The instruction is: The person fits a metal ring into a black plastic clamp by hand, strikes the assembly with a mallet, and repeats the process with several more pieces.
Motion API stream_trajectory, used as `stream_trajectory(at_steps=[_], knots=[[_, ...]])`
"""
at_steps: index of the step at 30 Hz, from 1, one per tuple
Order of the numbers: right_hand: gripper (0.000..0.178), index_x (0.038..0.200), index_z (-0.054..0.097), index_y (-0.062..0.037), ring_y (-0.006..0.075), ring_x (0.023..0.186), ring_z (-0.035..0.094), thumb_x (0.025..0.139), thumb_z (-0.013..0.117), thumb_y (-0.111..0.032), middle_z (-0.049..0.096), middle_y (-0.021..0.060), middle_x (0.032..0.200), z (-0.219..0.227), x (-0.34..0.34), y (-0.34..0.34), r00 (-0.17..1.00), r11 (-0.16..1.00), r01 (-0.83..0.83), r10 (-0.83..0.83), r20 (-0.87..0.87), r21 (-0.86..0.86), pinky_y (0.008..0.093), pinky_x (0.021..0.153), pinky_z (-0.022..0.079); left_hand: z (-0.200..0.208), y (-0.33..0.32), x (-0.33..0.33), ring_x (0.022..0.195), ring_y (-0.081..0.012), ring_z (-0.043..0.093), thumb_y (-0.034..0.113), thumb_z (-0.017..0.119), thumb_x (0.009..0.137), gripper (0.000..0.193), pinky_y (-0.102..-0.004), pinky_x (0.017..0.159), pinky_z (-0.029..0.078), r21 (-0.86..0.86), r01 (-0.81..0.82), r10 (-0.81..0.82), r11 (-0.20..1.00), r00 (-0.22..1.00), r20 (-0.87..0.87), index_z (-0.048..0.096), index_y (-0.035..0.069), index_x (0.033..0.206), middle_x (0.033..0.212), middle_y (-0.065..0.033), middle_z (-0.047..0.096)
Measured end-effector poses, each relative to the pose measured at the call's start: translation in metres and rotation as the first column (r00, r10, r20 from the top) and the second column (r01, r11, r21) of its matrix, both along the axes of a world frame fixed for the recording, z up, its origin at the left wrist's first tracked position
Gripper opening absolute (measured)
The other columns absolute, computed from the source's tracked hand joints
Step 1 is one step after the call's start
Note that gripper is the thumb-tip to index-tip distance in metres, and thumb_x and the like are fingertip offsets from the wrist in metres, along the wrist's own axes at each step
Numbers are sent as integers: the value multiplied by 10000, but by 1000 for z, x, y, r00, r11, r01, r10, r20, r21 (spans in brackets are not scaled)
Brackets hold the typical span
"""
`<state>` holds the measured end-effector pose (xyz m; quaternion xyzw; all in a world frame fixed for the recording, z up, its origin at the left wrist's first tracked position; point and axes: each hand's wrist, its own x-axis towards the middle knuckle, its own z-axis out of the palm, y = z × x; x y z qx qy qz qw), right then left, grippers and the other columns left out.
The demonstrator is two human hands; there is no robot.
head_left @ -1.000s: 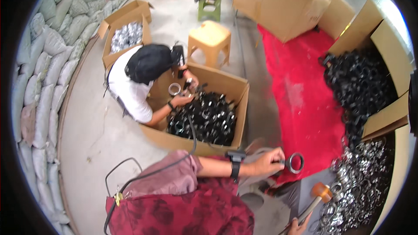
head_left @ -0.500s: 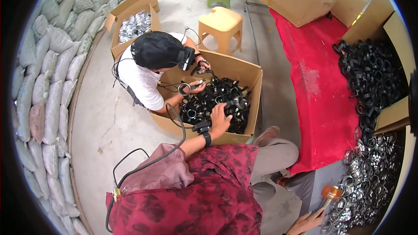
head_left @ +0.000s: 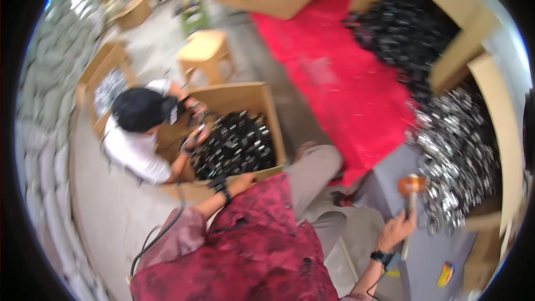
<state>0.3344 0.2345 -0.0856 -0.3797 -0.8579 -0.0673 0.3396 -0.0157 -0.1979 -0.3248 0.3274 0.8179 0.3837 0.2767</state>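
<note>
My right hand (head_left: 397, 231) is closed round the handle of a mallet (head_left: 411, 185) with an amber-orange head, held upright beside a heap of shiny metal ring clamps (head_left: 454, 156). At the near edge of an open carton (head_left: 266, 97) is my left hand (head_left: 243, 183); motion blur smears its fingers. Black ring-shaped clamps (head_left: 237, 142) fill much of that carton. Across it, a co-worker in a white shirt and black cap (head_left: 139, 110) has both hands over the clamps, handling something too blurred to name.
A red cloth (head_left: 334, 86) runs between the carton and a heap of black clamps (head_left: 409, 36). A yellow cutter-like tool (head_left: 446, 274) lies on a grey surface at lower right. Beyond the carton stands an orange stool (head_left: 206, 53). Stacked sacks (head_left: 42, 150) line the left.
The view has swung right, so the scene sits further left. My left hand has drawn back from the clamps to the carton's near edge. My right hand and the mallet have risen into view.
</note>
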Motion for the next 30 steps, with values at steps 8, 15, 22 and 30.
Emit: stream_trajectory(at_steps=[8,15,22,30], knots=[[413,1225,626,33,445,1352,433,816,600,-18,464,239,1471,18,8,-19,993,990,36,-51,110,134,563,1140,339,116,72,-34,968,-278,676,79,686,900,214,-384,873,540,301,-195,277,933,925,-260,663,-1,1097,1037,-155,689],[599,1368,529,41,455,1351,413,798,694,-42,435,259,1463,67,-16,-28,998,998,-55,56,17,-33,555,1127,339,248,181,-92,1176,-397,528,66,696,847,371,-470,1026,424,528,91,286,845,757,-588,590,5,1196,1202,-200,590],[680,1454,443,52,433,1319,450,857,718,-122,458,262,1424,168,-157,45,910,879,-409,374,-177,-244,479,1121,371,292,356,-226,1247,-417,491,178,681,910,469,-482,1068,406,476,109,275,873,696,-663,523,-10,1310,1314,-231,537],[784,1511,349,88,424,1376,437,932,699,-309,457,272,1471,178,-372,291,869,795,-455,298,-394,-402,429,1167,334,299,513,-398,1450,-390,371,451,548,1026,677,-446,1191,311,323,-159,273,933,897,-348,415,-45,1466,1541,-265,402]])
